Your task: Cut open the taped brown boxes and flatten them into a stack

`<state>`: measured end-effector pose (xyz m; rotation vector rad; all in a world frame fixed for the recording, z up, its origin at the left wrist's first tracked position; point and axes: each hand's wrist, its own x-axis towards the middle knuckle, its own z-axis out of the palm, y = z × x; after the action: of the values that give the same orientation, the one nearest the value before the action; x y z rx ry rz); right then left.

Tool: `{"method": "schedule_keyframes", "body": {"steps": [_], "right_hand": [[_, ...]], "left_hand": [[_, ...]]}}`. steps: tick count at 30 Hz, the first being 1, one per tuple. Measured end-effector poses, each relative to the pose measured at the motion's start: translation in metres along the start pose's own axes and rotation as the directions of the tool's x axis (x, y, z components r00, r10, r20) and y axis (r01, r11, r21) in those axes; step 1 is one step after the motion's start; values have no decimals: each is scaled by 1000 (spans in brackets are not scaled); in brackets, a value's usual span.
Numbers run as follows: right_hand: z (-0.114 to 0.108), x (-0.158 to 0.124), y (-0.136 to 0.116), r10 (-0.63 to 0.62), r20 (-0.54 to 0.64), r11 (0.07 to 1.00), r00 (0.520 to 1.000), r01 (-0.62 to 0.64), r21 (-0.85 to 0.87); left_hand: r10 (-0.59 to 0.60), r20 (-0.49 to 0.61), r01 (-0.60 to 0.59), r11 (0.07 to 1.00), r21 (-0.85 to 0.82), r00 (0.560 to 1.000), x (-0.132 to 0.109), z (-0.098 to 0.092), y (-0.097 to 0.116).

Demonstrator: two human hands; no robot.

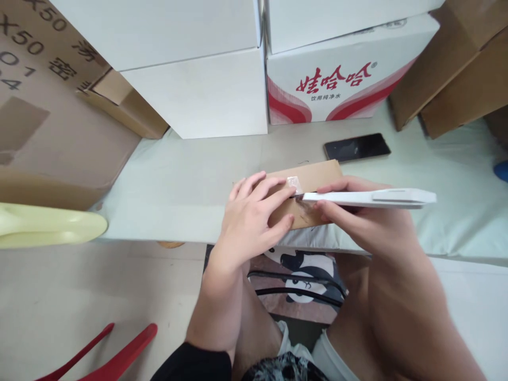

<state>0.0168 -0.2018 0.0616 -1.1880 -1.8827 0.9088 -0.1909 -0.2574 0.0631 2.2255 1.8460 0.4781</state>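
Observation:
A small brown cardboard box (313,174) lies near the front edge of the pale green table, with a piece of clear tape (294,184) on its top. My left hand (257,211) rests on the box's left part, fingers spread. In my right hand (357,209) is a white utility knife (369,198), held between thumb and fingers. Its tip touches the box's middle seam, close to my left fingertips.
A black phone (357,147) lies behind the box. White cartons (218,95) and a red-and-white carton (337,84) stand at the back, brown cartons (47,143) at both sides. A yellow-green plastic object (51,225) juts in at left; red legs (123,354) show below.

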Motion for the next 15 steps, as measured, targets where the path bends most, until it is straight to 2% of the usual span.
{"method": "schedule_keyframes", "body": {"steps": [15], "right_hand": [[5, 0, 4, -68, -46, 994, 997, 64, -85]], "left_hand": [[-1, -2, 1, 1000, -11, 1000, 0, 0, 0]]}}
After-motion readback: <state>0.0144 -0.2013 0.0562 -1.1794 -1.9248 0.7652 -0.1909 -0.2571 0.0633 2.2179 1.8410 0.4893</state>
